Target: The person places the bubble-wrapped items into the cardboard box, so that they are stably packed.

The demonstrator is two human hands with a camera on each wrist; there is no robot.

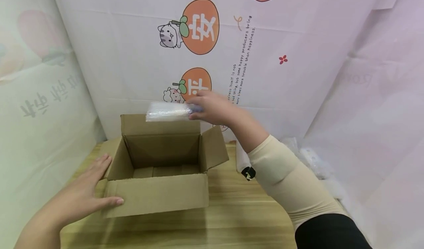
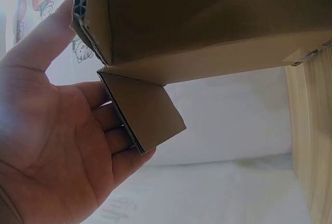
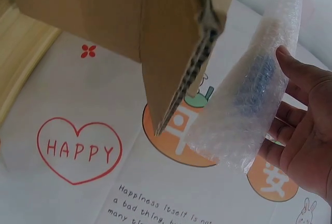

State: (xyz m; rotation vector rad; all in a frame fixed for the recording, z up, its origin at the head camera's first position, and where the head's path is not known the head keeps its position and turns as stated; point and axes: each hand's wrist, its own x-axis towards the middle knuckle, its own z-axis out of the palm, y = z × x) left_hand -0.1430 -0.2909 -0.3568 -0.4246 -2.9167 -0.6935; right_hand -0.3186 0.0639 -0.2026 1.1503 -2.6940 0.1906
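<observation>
An open cardboard box [image 1: 155, 194] stands on the table with its flaps spread outward. My left hand [image 1: 81, 190] rests on its left side, thumb over the front flap and fingers along the left flap [image 2: 142, 110]. Above the back flap, my right hand [image 1: 212, 109] holds a bubble-wrapped package [image 1: 169, 111] by one end. Something blue shows through the clear wrap in the right wrist view, where the thumb lies on one side of the package [image 3: 254, 89] and the fingers on the other. What is wrapped inside is blurred by the bubbles.
Right of the box, beyond my forearm, lies a white roll-shaped thing [image 1: 243, 159] with a dark end. More clear bubble wrap [image 1: 313, 160] is heaped at the right wall. A printed white cloth [image 1: 132, 39] hangs behind the wooden table [image 1: 241, 216].
</observation>
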